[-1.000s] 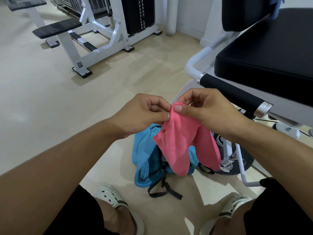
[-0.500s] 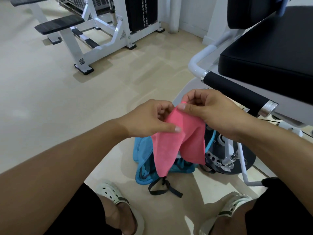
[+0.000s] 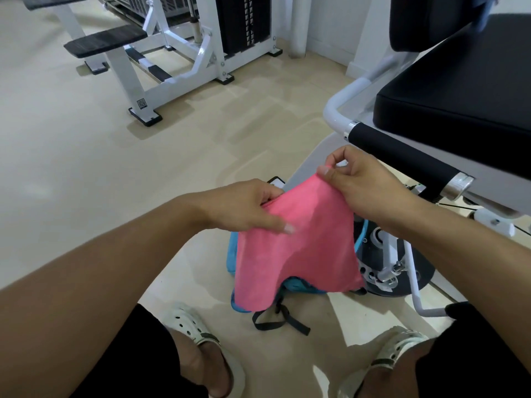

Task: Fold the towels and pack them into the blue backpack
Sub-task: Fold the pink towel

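Towel point(image 3: 296, 245) hanging downward, top edge slanting up-right between hands.

Pink towel point(image 3: 298, 245), blue backpack point(image 3: 298, 286) with black straps point(image 3: 280, 321), white perforated clogs point(image 3: 201, 334), beige floor point(image 3: 86, 168)

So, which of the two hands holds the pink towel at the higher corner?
The right hand: it pinches the top corner of the pink towel near the black padded bar. The left hand grips the edge lower down.
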Available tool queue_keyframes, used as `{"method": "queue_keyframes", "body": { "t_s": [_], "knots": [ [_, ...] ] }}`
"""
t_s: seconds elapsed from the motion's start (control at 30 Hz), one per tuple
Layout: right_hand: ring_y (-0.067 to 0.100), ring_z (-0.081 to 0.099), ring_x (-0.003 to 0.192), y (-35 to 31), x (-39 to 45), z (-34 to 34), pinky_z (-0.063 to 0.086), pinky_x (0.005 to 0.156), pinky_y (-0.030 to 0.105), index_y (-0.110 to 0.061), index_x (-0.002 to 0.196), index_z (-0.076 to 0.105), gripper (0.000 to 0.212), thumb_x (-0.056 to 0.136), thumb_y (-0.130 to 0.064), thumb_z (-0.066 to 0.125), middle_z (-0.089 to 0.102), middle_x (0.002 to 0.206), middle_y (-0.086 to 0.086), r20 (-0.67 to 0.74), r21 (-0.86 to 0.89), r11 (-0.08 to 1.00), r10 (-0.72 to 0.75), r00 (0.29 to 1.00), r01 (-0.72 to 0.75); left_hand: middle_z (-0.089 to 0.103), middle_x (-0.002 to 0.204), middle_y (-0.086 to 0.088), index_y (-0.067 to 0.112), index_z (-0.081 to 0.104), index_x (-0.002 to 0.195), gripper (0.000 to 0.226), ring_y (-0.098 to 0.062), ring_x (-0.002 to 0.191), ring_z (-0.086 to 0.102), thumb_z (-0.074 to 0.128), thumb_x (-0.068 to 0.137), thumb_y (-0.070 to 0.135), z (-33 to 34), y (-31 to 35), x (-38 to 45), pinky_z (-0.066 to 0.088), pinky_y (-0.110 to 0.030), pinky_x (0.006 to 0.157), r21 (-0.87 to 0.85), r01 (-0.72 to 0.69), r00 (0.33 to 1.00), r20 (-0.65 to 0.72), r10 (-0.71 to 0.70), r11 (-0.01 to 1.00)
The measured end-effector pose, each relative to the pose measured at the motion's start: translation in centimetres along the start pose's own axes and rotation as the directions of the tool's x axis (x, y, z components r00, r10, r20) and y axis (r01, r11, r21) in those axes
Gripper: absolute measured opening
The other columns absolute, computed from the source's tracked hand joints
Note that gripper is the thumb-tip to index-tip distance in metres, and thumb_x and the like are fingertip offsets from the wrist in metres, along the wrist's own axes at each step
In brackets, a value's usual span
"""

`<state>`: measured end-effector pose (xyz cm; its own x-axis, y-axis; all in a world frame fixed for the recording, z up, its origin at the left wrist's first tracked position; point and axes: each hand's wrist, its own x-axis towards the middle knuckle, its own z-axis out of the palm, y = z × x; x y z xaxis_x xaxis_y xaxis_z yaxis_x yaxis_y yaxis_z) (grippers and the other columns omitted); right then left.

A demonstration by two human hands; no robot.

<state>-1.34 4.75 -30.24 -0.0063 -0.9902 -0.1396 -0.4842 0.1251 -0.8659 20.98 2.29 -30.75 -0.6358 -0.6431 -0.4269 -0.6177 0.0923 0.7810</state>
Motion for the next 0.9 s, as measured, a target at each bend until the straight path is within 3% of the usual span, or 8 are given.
{"method": "queue_keyframes", "body": {
  "t_s": [0.1, 0.2, 0.3, 0.4, 0.53, 0.7, 0.8, 0.9],
  "knots": [
    [0.01, 0.049, 0.054, 1.1, 0.4, -0.2, 0.039, 0.053, 0.027, -0.027, 0.094, 0.057, 0.011, 0.102, -0.034, 0.055, 0.063, 0.072, 0.0, -0.007, -0.144, 0.988, 0.048, 0.999, -0.049, 0.077, 0.1, 0.0, 0.017, 0.074, 0.104, 0.033, -0.02, 0.094, 0.074, 0.087, 0.077, 0.031, -1.2, -1.7, -0.3, 0.06, -0.04, 0.087, 0.235, 0.136, 0.988, 0.036, -0.148, 0.963],
    [0.01, 0.05, 0.062, 1.7, 1.0, 0.1, 0.037, 0.054, 0.026, -0.024, 0.1, 0.062, 0.011, 0.103, -0.03, 0.053, 0.062, 0.081, -0.005, -0.046, -0.063, 0.991, 0.113, 0.993, -0.115, 0.078, 0.095, 0.009, 0.028, 0.077, 0.1, 0.03, -0.013, 0.09, 0.074, 0.087, 0.074, 0.04, -2.4, -3.1, -0.7, 0.06, -0.035, 0.087, 0.387, 0.318, 0.935, 0.021, -0.353, 0.866],
    [0.01, 0.053, 0.071, 2.6, 1.7, 0.2, 0.04, 0.057, 0.026, -0.024, 0.098, 0.064, 0.013, 0.103, -0.027, 0.053, 0.061, 0.093, -0.009, -0.09, -0.002, 0.984, 0.175, 0.98, -0.176, 0.078, 0.09, 0.007, 0.03, 0.078, 0.088, 0.016, -0.015, 0.087, 0.073, 0.082, 0.08, 0.043, -3.7, -4.4, -0.9, 0.057, -0.026, 0.077, 0.374, 0.427, 0.892, -0.022, -0.452, 0.823],
    [0.01, 0.054, 0.079, 3.6, 2.5, -0.1, 0.048, 0.068, 0.033, -0.023, 0.107, 0.062, 0.011, 0.104, -0.027, 0.052, 0.057, 0.099, -0.009, -0.117, -0.046, 0.971, 0.227, 0.967, -0.233, 0.078, 0.092, -0.002, 0.021, 0.079, 0.092, 0.016, -0.017, 0.084, 0.071, 0.073, 0.091, 0.036, -4.3, -5.8, -1.1, 0.061, -0.03, 0.08, 0.197, 0.447, 0.894, -0.076, -0.441, 0.873],
    [0.009, 0.053, 0.078, 4.0, 3.0, -0.4, 0.046, 0.065, 0.03, -0.023, 0.108, 0.06, 0.011, 0.104, -0.021, 0.049, 0.055, 0.093, -0.012, -0.188, -0.043, 0.96, 0.264, 0.946, -0.276, 0.068, 0.084, -0.009, 0.01, 0.072, 0.087, 0.025, -0.019, 0.075, 0.062, 0.062, 0.099, 0.029, -4.8, -6.8, -0.7, 0.061, -0.039, 0.081, -0.053, 0.349, 0.892, -0.287, -0.349, 0.936],
    [0.014, 0.056, 0.072, 3.4, 2.8, 0.3, 0.043, 0.058, 0.027, -0.021, 0.105, 0.064, 0.014, 0.097, -0.019, 0.053, 0.064, 0.095, 0.0, -0.285, 0.049, 0.974, 0.227, 0.931, -0.223, 0.064, 0.077, -0.007, 0.005, 0.072, 0.09, 0.024, -0.017, 0.065, 0.056, 0.075, 0.091, 0.029, -4.8, -5.7, -0.2, 0.052, -0.025, 0.056, -0.307, 0.135, 0.736, -0.606, -0.303, 0.942],
    [0.008, 0.058, 0.056, 2.2, 1.7, 1.2, 0.049, 0.052, 0.025, -0.017, 0.101, 0.064, 0.011, 0.095, -0.013, 0.056, 0.063, 0.084, 0.002, -0.236, 0.229, 0.963, 0.197, 0.952, -0.143, 0.071, 0.082, -0.005, 0.004, 0.077, 0.093, 0.025, -0.013, 0.068, 0.063, 0.08, 0.086, 0.028, -4.2, -4.6, 0.0, 0.056, -0.028, 0.063, -0.44, -0.007, 0.691, -0.651, -0.314, 0.898],
    [0.012, 0.062, 0.054, 0.6, -0.2, 2.0, 0.054, 0.053, 0.029, -0.011, 0.098, 0.062, 0.007, 0.098, -0.008, 0.056, 0.064, 0.066, 0.0, -0.125, 0.358, 0.93, 0.135, 0.983, -0.082, 0.076, 0.082, -0.001, 0.008, 0.08, 0.093, 0.019, -0.006, 0.067, 0.067, 0.082, 0.083, 0.024, -2.7, -3.0, 0.6, 0.053, -0.022, 0.06, -0.47, -0.117, 0.702, -0.662, -0.262, 0.875]
  ]
}}
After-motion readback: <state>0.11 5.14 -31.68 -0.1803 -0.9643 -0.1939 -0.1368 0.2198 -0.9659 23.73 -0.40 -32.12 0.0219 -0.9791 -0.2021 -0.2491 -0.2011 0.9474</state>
